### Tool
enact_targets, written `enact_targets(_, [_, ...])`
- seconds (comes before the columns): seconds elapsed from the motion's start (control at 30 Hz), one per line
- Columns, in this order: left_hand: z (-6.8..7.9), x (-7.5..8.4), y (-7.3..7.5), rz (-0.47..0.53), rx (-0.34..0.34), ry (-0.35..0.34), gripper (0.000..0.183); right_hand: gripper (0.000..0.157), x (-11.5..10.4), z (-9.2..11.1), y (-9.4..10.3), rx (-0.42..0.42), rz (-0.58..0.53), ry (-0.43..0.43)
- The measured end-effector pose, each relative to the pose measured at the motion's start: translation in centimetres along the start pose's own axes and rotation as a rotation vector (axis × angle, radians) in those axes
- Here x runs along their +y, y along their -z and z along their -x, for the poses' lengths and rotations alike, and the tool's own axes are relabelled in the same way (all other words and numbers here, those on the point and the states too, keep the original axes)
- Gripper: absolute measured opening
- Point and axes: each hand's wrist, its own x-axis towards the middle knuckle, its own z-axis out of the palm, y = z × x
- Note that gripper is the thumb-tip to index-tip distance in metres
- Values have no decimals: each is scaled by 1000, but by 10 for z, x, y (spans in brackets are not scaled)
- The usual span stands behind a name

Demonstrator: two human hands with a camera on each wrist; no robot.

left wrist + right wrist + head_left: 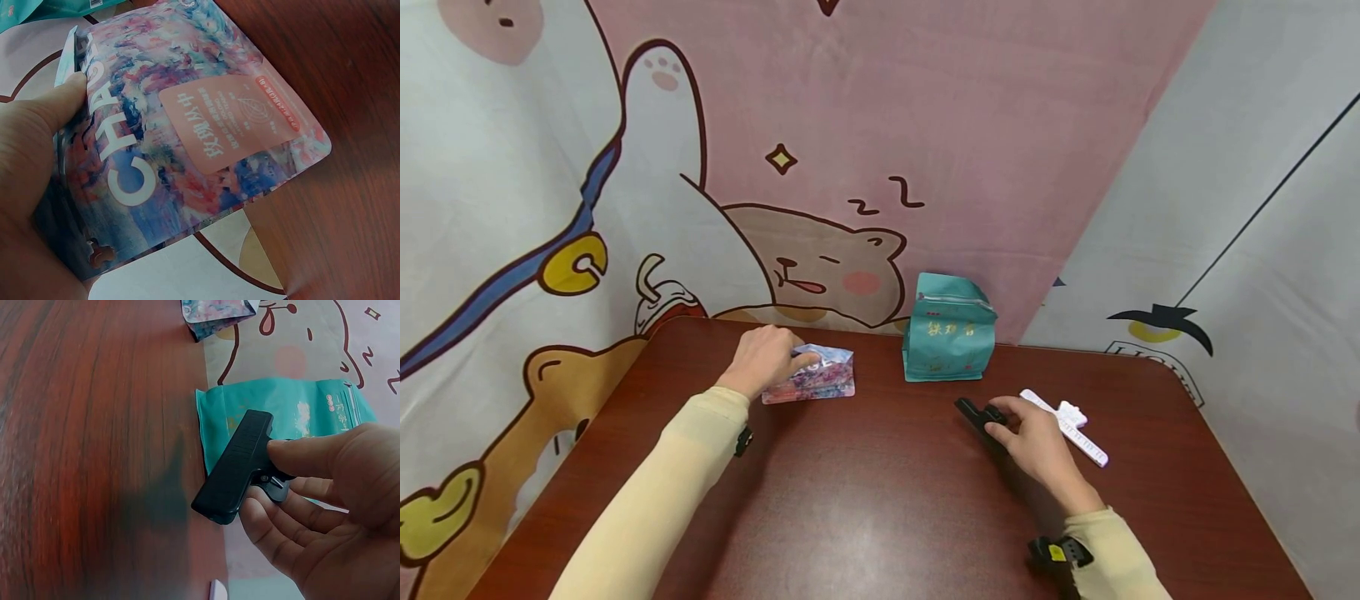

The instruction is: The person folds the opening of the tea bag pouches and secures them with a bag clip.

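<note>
At the table's left side my left hand [764,358] grips the upper edge of a pink-and-blue patterned tea pouch [820,379], thumb over its front. The pouch's printed lettering and pink label [219,122] show in the left wrist view, while most of the left fingers are hidden behind it. My right hand [1033,437] pinches a black bag clip [234,465] by its handle between thumb and fingers, above the right half of the table. Beside the right hand lies a white bag clip [1088,448] with a long ruled bar.
A teal pouch [949,346] stands upright near the table's back edge, between the two hands. Behind the brown wooden table [850,500] hangs a cloth printed with cartoon animals [820,258]. Dark bands sit around both wrists.
</note>
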Motion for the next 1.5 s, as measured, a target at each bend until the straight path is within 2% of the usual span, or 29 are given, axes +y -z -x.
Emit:
enact_targets(0.53, [1,-1,-1,4,-4,3,50,32,-21,-13,-20,53,-52,94])
enact_targets(1.07, [1,0,0,-3,6,-1,45,34,-34,-28,-31,16,-79,99])
enact_targets(1.5, [1,0,-1,6,3,4,47,35,-49,-41,-37,-7,-78,155])
